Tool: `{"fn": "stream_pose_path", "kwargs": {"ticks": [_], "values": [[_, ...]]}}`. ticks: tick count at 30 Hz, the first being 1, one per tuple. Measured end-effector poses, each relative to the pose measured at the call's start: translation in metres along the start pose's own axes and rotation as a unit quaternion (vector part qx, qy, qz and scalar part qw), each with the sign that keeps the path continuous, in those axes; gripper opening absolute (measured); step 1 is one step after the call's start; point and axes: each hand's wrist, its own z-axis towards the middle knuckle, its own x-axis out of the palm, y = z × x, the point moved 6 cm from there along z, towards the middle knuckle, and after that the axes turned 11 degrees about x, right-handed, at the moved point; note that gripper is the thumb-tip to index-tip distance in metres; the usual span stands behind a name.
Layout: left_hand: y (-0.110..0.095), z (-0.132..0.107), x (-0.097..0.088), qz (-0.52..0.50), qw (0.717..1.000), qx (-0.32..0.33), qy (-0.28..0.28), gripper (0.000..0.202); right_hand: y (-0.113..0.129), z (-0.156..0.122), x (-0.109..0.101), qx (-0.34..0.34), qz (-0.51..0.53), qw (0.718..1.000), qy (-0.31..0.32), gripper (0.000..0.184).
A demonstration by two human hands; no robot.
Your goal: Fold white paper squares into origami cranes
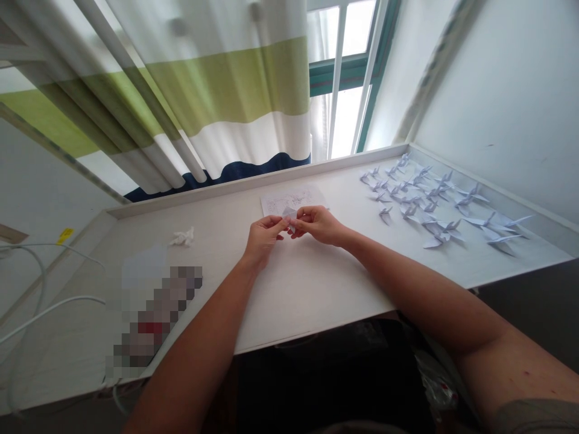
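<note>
My left hand point(263, 237) and my right hand point(318, 224) meet over the middle of the white table point(289, 289). Both pinch a small folded piece of pale paper point(289, 213) between fingertips, held just above the tabletop. Right behind it a printed sheet point(275, 202) lies flat. To the right, several folded paper cranes point(429, 199) are spread across the table toward the wall.
A crumpled white scrap point(183, 237) lies at the left of the table. A blurred-out object point(154, 313) sits near the front left edge. White cables point(40, 301) loop at far left. A striped curtain point(203, 90) and a window point(348, 90) stand behind the table.
</note>
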Motion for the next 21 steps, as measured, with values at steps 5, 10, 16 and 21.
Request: {"fn": "stream_pose_path", "kwargs": {"ticks": [5, 10, 16, 21], "values": [[0.0046, 0.0002, -0.0014, -0.046, 0.995, -0.075, 0.039, 0.041, 0.0011, -0.001, -0.001, 0.014, -0.009, 1.0, 0.013, 0.059], [0.003, 0.0, -0.002, -0.044, 0.994, -0.087, 0.054, 0.042, 0.0019, -0.0016, -0.0019, 0.021, -0.015, 0.999, 0.023, 0.056], [0.0015, -0.0004, -0.0025, -0.034, 0.995, -0.08, 0.051, 0.043, 0.0011, -0.0015, -0.0017, 0.026, -0.011, 0.999, 0.041, 0.055], [0.003, -0.0001, -0.0022, -0.026, 0.996, -0.077, 0.045, 0.044, -0.0005, -0.001, -0.0032, 0.034, -0.013, 0.998, 0.05, 0.055]]}}
